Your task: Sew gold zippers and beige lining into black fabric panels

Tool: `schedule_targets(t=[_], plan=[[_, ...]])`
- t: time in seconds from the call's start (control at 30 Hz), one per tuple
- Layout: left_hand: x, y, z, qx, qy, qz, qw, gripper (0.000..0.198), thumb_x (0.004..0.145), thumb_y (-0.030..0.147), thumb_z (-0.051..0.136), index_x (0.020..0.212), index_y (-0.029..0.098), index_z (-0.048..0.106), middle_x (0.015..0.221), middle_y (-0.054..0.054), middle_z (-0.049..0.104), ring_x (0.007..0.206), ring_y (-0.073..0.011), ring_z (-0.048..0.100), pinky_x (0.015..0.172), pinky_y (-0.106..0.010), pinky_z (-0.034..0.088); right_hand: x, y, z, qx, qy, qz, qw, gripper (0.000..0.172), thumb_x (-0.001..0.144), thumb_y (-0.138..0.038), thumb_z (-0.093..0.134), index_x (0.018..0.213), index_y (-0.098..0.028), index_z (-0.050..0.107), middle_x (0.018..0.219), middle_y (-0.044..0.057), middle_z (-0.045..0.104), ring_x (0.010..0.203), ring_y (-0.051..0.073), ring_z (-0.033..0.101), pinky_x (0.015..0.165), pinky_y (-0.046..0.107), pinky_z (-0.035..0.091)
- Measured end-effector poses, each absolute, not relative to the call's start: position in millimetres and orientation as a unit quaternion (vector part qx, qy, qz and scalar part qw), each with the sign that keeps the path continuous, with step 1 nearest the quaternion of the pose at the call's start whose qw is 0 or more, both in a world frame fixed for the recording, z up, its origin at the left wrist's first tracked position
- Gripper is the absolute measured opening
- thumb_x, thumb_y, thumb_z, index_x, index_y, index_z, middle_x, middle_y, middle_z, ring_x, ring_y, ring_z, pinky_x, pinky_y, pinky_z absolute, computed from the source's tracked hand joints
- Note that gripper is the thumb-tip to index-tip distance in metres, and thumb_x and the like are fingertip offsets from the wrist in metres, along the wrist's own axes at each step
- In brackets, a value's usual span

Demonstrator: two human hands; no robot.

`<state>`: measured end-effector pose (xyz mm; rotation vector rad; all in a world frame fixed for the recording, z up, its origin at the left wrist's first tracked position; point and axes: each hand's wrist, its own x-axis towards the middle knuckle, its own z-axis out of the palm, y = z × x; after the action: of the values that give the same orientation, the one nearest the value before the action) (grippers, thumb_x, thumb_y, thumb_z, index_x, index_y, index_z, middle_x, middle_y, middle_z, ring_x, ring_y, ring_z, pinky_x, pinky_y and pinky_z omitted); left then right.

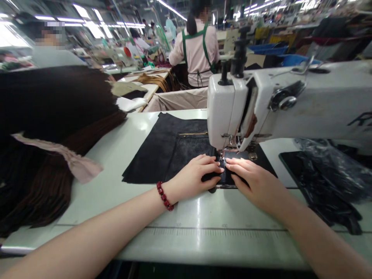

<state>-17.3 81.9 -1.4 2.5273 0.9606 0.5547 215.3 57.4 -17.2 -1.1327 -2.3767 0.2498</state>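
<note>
two flat hands press matte black fabric.

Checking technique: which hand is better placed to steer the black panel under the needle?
Probably left: the left hand lies flat on the panel, whose bulk spreads leftward; the right hand sits at the needle.

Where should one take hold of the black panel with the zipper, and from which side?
Probably its free left edge, from the left: the black panel lies flat and uncovered there, while the left hand and right hand press its right end down under the sewing machine.
</note>
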Motion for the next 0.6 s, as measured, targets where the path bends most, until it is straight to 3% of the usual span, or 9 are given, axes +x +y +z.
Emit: schedule_targets(t=[0.33,0.6], plan=[[-15.5,111.1,0.0,0.888,0.358,0.209,0.199,0.012,0.089,0.028,0.061,0.099,0.021,0.063,0.105,-0.005,0.064,0.104,-0.0208,0.058,0.095,-0.037,0.048,216.4,56.0,-19.5,-0.466,-0.857,0.038,0.217,0.031,0.096,-0.017,0.045,0.122,-0.019,0.060,0.123,0.010,0.065,0.109,0.026,0.062,0.091,0.046,0.053],[-15.3,138.6,-5.2,0.886,0.340,0.242,0.203,0.021,0.089,0.022,0.060,0.109,0.022,0.064,0.123,-0.005,0.063,0.115,-0.0214,0.058,0.102,-0.039,0.046,215.1,60.6,-19.6,-0.501,-0.835,0.068,0.215,0.042,0.099,-0.025,0.040,0.140,-0.023,0.048,0.132,0.009,0.061,0.111,0.025,0.062,0.091,0.044,0.053]])
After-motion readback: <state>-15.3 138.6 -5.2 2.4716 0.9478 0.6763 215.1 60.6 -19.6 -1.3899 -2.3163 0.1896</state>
